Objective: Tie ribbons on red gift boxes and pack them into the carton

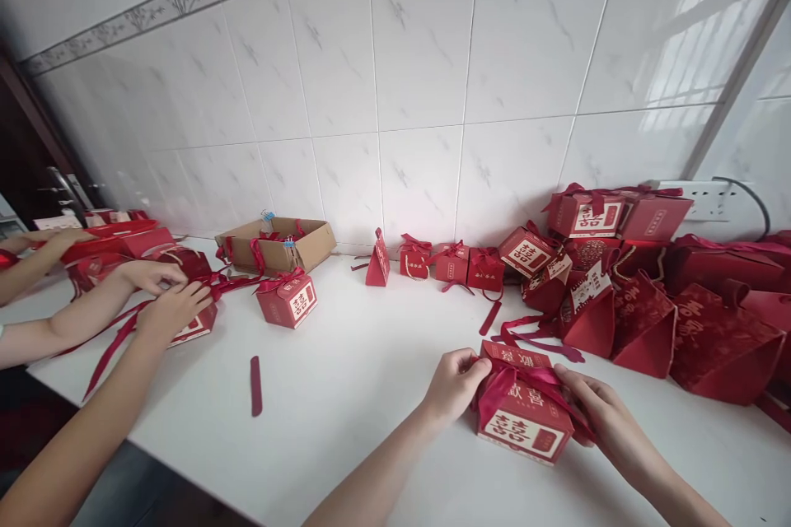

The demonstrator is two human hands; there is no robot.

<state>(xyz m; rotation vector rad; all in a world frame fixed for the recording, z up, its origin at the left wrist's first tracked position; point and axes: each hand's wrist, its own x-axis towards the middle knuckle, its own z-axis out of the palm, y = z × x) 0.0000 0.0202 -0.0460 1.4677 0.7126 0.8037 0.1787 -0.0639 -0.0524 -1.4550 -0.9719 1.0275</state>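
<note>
A red gift box (pixel 524 433) with cream character panels sits on the white table in front of me. A dark red satin ribbon (pixel 498 397) is tied over its top. My left hand (pixel 458 384) is closed at the box's left upper edge, with the ribbon pinched between thumb and fingers. On the opposite side, my right hand (pixel 596 405) grips the ribbon's other side, its fingers against the box; some fingertips are hidden behind it. Loose ribbon strips (pixel 536 336) lie just beyond the box.
Finished-looking red boxes (pixel 643 317) are piled along the wall at right. A cardboard tray (pixel 321 240) holding ribbons stands at the back. Another person's hands (pixel 176 305) work on a red box at left. A ribbon strip (pixel 255 386) lies on the white table (pixel 346 395).
</note>
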